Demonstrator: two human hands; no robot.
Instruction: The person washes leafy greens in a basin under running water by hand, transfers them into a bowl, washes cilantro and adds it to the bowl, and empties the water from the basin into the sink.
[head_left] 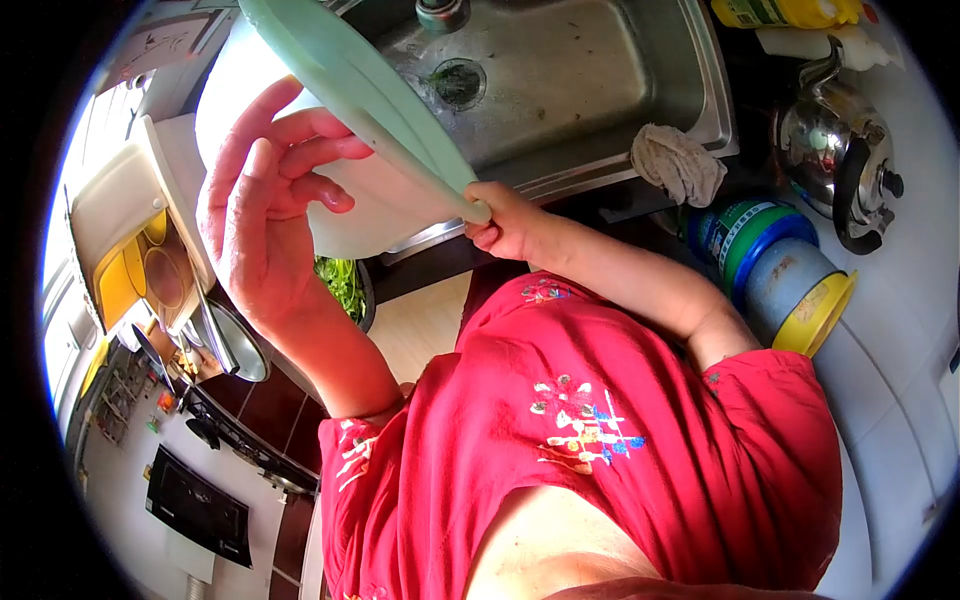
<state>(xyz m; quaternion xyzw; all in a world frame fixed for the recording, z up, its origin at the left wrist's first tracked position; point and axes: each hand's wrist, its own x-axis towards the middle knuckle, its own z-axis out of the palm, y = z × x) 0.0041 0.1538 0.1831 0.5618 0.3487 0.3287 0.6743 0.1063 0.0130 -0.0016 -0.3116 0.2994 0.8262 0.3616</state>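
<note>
A large pale green plastic basin (pixel 390 110) is tilted steeply on its side at the near left of the metal sink (pixel 590 80). My right hand (pixel 503 220) grips its lower rim, with the fingers closed around the edge. Against the outside of the basin, my left hand (pixel 262 215) is raised with its fingers spread and slightly bent. Whether those fingertips touch the basin I cannot tell. The inside of the basin is mostly hidden. Bits of dark green lie in the sink drain (pixel 458 84), under a partly visible tap (pixel 441 14).
Leafy greens (pixel 343 288) sit in a dark container below the basin. At right are a crumpled rag (pixel 680 165) on the sink edge, a steel kettle (pixel 830 135) and a blue container (pixel 750 235). Cutting boards (pixel 130 250) and utensils (pixel 225 345) stand at left.
</note>
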